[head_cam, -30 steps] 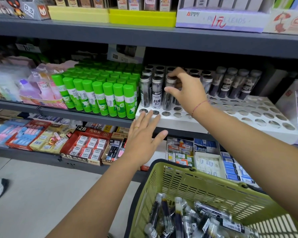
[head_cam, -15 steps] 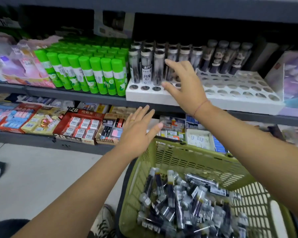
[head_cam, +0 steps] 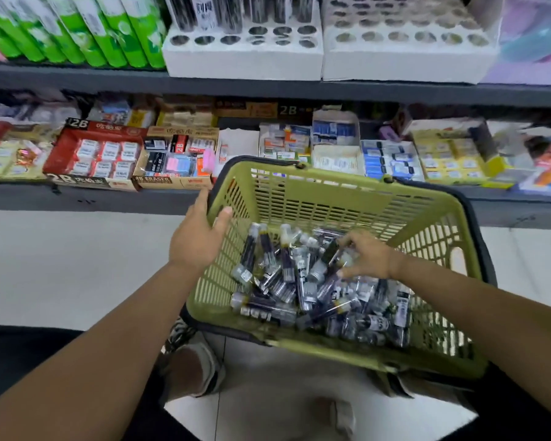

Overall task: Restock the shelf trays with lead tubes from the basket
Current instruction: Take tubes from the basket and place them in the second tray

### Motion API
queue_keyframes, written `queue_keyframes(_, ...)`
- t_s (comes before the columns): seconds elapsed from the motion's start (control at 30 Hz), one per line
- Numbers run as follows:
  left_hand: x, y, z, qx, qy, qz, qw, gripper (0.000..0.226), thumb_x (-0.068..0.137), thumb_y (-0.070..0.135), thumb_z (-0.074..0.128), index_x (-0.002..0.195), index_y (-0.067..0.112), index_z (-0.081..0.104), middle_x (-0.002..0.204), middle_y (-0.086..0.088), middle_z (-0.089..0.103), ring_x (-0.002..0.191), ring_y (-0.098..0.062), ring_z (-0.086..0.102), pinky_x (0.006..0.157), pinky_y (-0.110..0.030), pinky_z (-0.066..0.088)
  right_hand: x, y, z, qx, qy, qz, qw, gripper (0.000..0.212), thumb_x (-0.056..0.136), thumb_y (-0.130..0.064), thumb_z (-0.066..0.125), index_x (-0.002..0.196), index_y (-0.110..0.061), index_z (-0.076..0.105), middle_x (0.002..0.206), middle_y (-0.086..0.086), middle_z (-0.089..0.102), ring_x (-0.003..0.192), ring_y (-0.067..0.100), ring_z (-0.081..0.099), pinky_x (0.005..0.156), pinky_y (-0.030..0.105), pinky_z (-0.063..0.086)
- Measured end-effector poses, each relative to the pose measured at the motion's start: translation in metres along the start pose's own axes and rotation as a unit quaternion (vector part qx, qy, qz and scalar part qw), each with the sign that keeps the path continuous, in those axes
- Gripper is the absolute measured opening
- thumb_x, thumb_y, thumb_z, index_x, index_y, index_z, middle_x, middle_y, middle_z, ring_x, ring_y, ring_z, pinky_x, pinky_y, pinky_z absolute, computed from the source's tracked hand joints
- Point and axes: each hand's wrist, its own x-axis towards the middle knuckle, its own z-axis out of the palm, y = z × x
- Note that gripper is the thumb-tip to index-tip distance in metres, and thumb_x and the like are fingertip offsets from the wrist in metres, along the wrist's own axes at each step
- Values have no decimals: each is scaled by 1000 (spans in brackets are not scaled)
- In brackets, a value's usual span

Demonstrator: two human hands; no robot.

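Fingers (head_cam: 352, 240) of the right hand (head_cam: 371, 259) curl down into the heap of tubes (head_cam: 287, 281) and, with the thumb, seem to pinch one tube (head_cam: 333, 254) near the middle of the basket (head_cam: 331, 194). Blur keeps me from being sure that the grip is firm. The left hand (head_cam: 194, 246) is at the basket's far left corner, with its fingers straight and slightly spread and the thumb over the rim. It holds nothing, and I cannot tell whether it touches the rim.

By my reading, the restocking is well short of done. On the shelf (head_cam: 268, 87) above, the left tray (head_cam: 242, 63) has standing tubes (head_cam: 233, 11) in its back rows. Its front row along the shelf edge is all open holes, and so is part of the row behind it. The right tray (head_cam: 407, 63) sits just beside it, and every hole in view is empty. Its back rows run off the top of the view, so I cannot say what they hold. The basket is loaded with tubes lying crosswise over most of its floor, which looks like enough to fill many of those holes.

The step in hand is picking up another tube. Carrying it up and seating it upright in a front hole has yet to be done, and the same goes for the rest of the heap. Green glue sticks (head_cam: 109, 27) stand at the left tray's left side, so tubes meant for that edge have little room.
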Motion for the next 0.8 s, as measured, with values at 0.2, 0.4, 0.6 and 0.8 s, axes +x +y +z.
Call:
queue_keyframes(0.2, 1, 3, 2, 13, 18, 5, 1000, 66, 97, 54, 38, 153, 27, 17, 153, -4, 36, 134, -30, 41, 103, -44, 38, -15, 6, 31, 21, -233, 5, 972, 48, 71, -39, 80, 112, -25, 59, 118, -1, 59, 112, 20, 56, 102, 38, 44)
queue_keyframes(0.4, 0, 2, 2, 9, 22, 13, 1000, 64, 97, 54, 38, 153, 29, 17, 153, -2, 36, 136, -28, 39, 105, -44, 36, -24, 2, 31, -49, -321, 14, 946, 85, 73, -40, 77, 143, -29, 30, 149, -2, 30, 136, 23, 31, 113, 41, 27)
queue_keyframes(0.6, 1, 1, 2, 13, 24, 21, 999, 66, 97, 54, 37, 153, 26, 17, 155, -2, 34, 139, -27, 35, 108, -45, 34, -20, 3, 37, -12, -284, 18, 959, 77, 68, -43, 80, 135, -34, 42, 147, -3, 34, 133, 22, 35, 110, 39, 30)
queue_keyframes(0.8, 1, 2, 2, 11, 13, 14, 1000, 66, 98, 53, 38, 154, 24, 17, 154, -4, 33, 138, -28, 36, 107, -45, 34, -24, -8, 39, 56, -182, -12, 982, 63, 72, -24, 80, 129, -26, 53, 143, 2, 41, 125, 23, 46, 103, 28, 35)
